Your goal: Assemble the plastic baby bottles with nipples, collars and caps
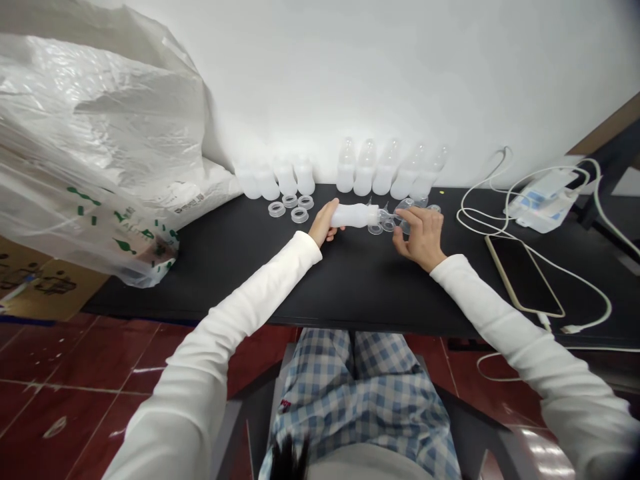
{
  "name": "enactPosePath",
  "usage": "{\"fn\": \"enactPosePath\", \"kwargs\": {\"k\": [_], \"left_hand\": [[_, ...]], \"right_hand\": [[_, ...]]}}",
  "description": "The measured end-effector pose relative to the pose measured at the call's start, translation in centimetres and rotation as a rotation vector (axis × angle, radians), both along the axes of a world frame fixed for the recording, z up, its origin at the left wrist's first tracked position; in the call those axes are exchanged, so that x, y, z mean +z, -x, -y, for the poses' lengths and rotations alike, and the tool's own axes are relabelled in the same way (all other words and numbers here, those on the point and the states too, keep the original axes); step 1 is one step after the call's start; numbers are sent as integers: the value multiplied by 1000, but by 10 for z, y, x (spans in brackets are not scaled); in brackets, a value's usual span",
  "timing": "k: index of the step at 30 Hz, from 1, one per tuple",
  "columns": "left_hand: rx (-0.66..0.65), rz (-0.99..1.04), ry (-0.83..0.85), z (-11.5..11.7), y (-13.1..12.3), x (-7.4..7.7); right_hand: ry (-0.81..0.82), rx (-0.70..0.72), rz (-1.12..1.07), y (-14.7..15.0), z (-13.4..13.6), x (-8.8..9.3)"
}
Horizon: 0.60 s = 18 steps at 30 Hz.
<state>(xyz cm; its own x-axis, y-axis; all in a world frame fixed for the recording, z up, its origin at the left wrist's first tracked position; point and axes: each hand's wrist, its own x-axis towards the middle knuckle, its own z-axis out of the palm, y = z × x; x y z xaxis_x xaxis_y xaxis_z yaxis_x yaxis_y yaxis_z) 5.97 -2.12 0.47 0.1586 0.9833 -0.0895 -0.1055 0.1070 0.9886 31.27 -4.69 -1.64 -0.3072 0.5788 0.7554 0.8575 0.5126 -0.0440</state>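
Note:
My left hand [326, 222] is closed around the base of a white baby bottle [353, 215], held sideways above the black table. At the bottle's right end sits a whitish collar ring [373, 215] with a clear nipple [386, 217] pointing right. The fingers of my right hand [423, 233] are pinched at the nipple's tip. Several loose clear nipples [375, 229] lie just below and behind the bottle's neck. Clear domed caps [406, 205] lie behind my right fingers, which partly hide them.
Several capped bottles [367, 167] stand along the wall, with several open bottles [285, 179] to their left. Loose collar rings [299, 214] lie before these. A large plastic bag [115, 127] takes up the left end. A phone [525, 275] and white cables [550, 250] lie right.

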Motion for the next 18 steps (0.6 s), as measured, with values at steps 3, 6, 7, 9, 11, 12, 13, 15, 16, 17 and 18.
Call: {"fn": "enactPosePath", "kwargs": {"k": [3,6,7,9,11,12,13,15,16,17,18], "left_hand": [[114,-17,-169,8,0,-3],[237,-116,-416,18,4,-2],[274,-148,-472,19,5,-1],[343,-183,-511,21,8,1],[368,-168,-465,18,10,0],[350,-144,-440,16,10,-1],[313,-115,-426,14,10,-3],[224,-57,-426,10,8,-6],[183,-35,-425,9,8,-8],[153,-18,-413,8,7,-8],[134,-5,-387,8,6,-9]], "right_hand": [[25,31,32,11,-1,1],[28,38,107,21,-10,1],[25,46,129,24,-14,1],[17,72,156,27,-23,-1],[17,115,163,28,-29,-3],[24,137,165,28,-31,-3],[35,157,165,28,-32,-2],[65,186,159,26,-31,-1],[77,194,151,25,-29,0],[84,200,141,24,-27,1],[86,206,129,23,-26,2]]}}
